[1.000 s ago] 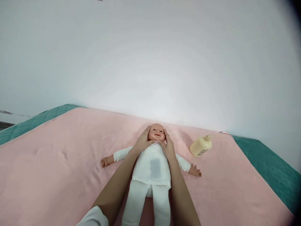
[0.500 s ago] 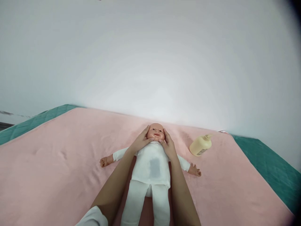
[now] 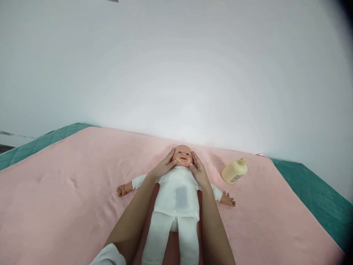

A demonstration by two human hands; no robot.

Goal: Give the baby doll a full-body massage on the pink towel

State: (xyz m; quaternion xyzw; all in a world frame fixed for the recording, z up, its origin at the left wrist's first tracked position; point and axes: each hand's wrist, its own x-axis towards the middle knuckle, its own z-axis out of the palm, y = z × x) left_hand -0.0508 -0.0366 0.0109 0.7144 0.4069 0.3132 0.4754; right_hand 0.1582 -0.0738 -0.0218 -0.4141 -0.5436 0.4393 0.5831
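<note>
A baby doll [image 3: 176, 195] in white clothes lies on its back, arms spread, with a grey patch on its shirt. Against the side of its head [image 3: 182, 154], on the left, rests my left hand [image 3: 164, 166], fingers stretched out and thumb at the jaw. My right hand [image 3: 199, 170] lies along the other side of the head in the same way, its thumb apart from the fingers near the jaw. Both palms cup the head without the fingers closing round it. The back of the head is hidden.
A pale yellow pump bottle [image 3: 234, 171] stands to the right of the doll. Under both lies a pink blanket [image 3: 68, 191] over a green quilted cover [image 3: 317, 191]. A white wall [image 3: 176, 73] rises behind the far edge.
My thumbs have slid outward from the doll's chin towards the sides of its jaw. The fingers stay along the head. The doll and bottle have not visibly moved on the blanket.
</note>
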